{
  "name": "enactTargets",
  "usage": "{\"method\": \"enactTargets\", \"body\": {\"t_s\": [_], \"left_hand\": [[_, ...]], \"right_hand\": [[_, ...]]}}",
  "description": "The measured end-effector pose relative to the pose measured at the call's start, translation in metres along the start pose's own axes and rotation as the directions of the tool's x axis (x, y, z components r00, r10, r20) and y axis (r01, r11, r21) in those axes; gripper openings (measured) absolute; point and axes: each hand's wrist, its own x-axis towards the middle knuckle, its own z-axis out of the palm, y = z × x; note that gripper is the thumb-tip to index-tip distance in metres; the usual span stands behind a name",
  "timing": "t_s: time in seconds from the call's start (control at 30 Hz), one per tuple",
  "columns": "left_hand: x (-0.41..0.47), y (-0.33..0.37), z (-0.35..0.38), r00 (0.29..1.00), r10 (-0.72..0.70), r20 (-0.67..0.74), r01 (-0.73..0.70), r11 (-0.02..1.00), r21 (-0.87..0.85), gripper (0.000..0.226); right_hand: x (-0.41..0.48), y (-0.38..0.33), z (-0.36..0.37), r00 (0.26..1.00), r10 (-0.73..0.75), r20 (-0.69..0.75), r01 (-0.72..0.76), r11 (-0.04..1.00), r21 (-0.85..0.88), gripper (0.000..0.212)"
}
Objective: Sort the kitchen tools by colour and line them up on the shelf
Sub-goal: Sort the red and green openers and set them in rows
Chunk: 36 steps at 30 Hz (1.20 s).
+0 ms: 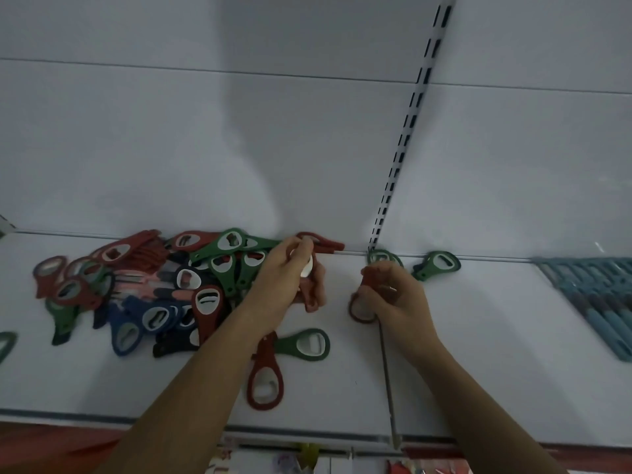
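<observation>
On a white shelf (478,354), the left hand (284,282) is pinching a red bottle opener (313,297) beside the mixed pile (154,295), while the right hand (396,299) is gripping more red openers (360,311), seemingly collecting one colour.

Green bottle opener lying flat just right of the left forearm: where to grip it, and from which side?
Pinch the wide ring end of the green bottle opener, coming from the right. That end lies free on the shelf; its narrow handle points left, meeting the red bottle opener beneath the left forearm.
</observation>
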Motion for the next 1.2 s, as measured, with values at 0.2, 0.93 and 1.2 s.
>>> {"method": "enactTargets", "body": {"t_s": [0.2, 0.93, 1.2], "left_hand": [[-0.003, -0.024, 0.0, 0.957, -0.258, -0.131, 0.152, 0.835, -0.529, 0.02], [-0.077, -0.014, -0.074, 0.927, 0.06, -0.369, -0.194, 0.921, -0.338, 0.035], [-0.078, -0.029, -0.066, 0.904, 0.15, -0.401, -0.21, 0.971, -0.111, 0.031]], "right_hand": [[0.008, -0.029, 0.017, 0.977, -0.196, -0.084, 0.196, 0.981, -0.005, 0.025], [0.017, -0.023, 0.082, 0.592, -0.286, 0.754, 0.696, 0.654, -0.298, 0.015], [-0.005, -0.046, 0.103, 0.83, 0.102, 0.549, -0.185, 0.978, 0.096, 0.005]]}}
